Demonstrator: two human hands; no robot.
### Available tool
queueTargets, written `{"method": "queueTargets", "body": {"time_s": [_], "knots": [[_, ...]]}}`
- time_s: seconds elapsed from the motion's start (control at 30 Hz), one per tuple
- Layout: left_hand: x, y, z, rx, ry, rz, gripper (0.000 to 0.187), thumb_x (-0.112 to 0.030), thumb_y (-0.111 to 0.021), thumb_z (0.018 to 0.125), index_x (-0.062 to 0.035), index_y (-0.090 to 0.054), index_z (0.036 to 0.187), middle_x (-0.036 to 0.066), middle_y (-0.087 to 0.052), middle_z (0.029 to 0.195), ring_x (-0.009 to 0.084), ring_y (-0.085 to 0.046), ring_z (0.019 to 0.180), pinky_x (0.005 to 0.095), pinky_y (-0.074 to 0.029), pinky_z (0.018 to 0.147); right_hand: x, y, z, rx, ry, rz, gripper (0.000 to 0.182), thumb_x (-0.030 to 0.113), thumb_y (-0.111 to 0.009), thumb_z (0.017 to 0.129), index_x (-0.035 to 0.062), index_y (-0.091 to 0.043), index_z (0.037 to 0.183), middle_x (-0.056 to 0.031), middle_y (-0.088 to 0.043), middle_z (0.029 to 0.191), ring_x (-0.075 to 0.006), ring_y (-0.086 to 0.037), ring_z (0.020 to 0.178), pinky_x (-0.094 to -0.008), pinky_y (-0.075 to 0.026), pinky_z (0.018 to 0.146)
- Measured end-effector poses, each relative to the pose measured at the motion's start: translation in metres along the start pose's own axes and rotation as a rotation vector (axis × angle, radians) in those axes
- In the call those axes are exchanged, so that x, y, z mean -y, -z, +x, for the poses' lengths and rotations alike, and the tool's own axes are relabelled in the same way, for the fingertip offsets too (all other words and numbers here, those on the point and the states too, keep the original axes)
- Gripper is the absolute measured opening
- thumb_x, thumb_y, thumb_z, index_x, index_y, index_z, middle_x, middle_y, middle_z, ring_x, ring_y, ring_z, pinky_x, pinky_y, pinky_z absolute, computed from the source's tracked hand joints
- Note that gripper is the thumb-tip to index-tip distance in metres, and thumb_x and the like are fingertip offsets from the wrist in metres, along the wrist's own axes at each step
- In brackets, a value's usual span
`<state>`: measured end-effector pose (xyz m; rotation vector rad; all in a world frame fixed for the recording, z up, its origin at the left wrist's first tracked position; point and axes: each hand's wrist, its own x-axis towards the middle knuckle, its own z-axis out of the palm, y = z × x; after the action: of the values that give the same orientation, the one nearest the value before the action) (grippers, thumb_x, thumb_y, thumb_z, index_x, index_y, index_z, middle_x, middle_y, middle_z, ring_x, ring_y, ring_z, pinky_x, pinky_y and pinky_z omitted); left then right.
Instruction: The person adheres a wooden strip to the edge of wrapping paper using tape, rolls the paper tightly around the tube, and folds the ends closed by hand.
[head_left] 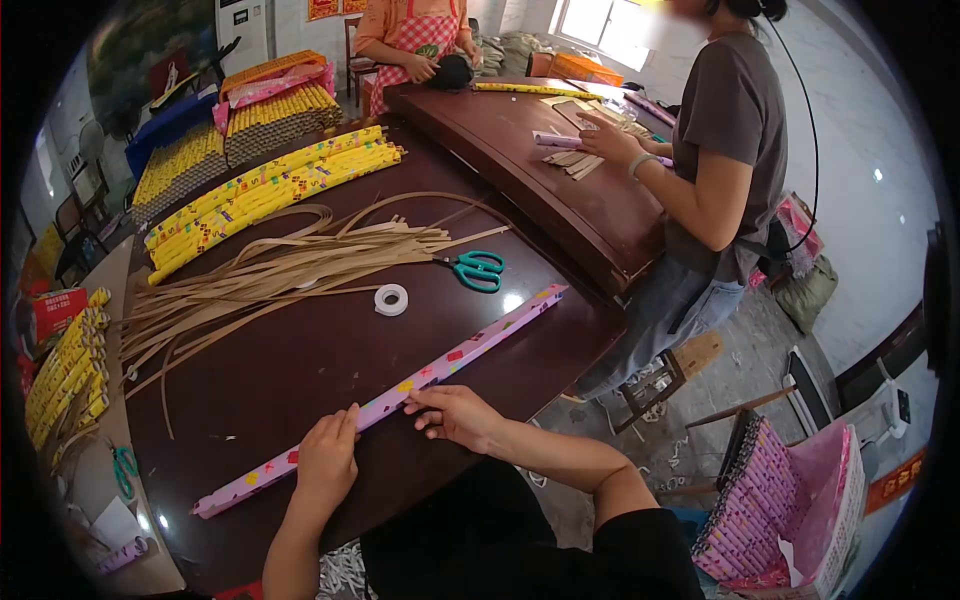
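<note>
A long pink patterned tube (475, 347) lies diagonally across the dark table in front of me. My left hand (327, 458) is closed over its near side, fingers pressed together on the paper. Further up the tube, my right hand (458, 417) pinches its lower edge between thumb and fingertips, the other fingers curled. A white roll of tape (391, 299) lies flat beyond the tube. Green-handled scissors (476, 270) rest to its right, beside a heap of flat brown strips (290, 258).
Yellow patterned tubes (270, 195) are stacked at the table's far left, with more piles behind. Across a second table (470, 130), one co-worker in grey (735, 120) handles a pink tube; another wears a checked apron (425, 40). A box of pink tubes (755, 500) stands lower right.
</note>
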<state>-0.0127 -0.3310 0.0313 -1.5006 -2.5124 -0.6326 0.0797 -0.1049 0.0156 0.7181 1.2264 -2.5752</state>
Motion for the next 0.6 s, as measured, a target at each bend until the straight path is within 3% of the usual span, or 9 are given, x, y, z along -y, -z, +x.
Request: {"method": "queueTargets", "body": {"time_s": [0.33, 0.37, 0.6], "knots": [[-0.0004, -0.0008, 0.0006, -0.015, -0.027, -0.007, 0.041, 0.005, -0.06, 0.08, 0.0084, -0.059, 0.121, 0.021, -0.066, 0.106, 0.0335, -0.063, 0.096, 0.0414, -0.052, 0.083, -0.0002, 0.0022, 0.0018, 0.03, -0.018, -0.005, 0.025, 0.027, -0.062, 0.097, 0.0065, -0.062, 0.111, -0.0001, -0.061, 0.097, -0.01, -0.058, 0.08, -0.0264, -0.047, 0.071], [-0.0006, -0.0009, 0.0003, -0.004, -0.015, -0.014, 0.041, 0.006, -0.06, 0.079, 0.0085, -0.059, 0.12, 0.02, -0.066, 0.105, 0.0334, -0.063, 0.095, 0.0413, -0.052, 0.082, -0.0006, 0.0, 0.0019, 0.001, -0.015, 0.004, 0.024, 0.026, -0.062, 0.098, 0.0053, -0.062, 0.11, -0.0009, -0.063, 0.095, -0.0103, -0.06, 0.076, -0.0255, -0.046, 0.065], [-0.0015, 0.0004, 0.001, -0.007, -0.023, -0.003, 0.041, 0.008, -0.06, 0.077, 0.0094, -0.059, 0.118, 0.019, -0.065, 0.103, 0.0331, -0.063, 0.093, 0.0407, -0.051, 0.08, -0.0015, 0.0013, 0.0042, 0.005, -0.024, 0.024, 0.023, 0.026, -0.061, 0.098, 0.006, -0.063, 0.11, -0.0008, -0.064, 0.092, -0.0107, -0.061, 0.075, -0.0256, -0.047, 0.065]]}}
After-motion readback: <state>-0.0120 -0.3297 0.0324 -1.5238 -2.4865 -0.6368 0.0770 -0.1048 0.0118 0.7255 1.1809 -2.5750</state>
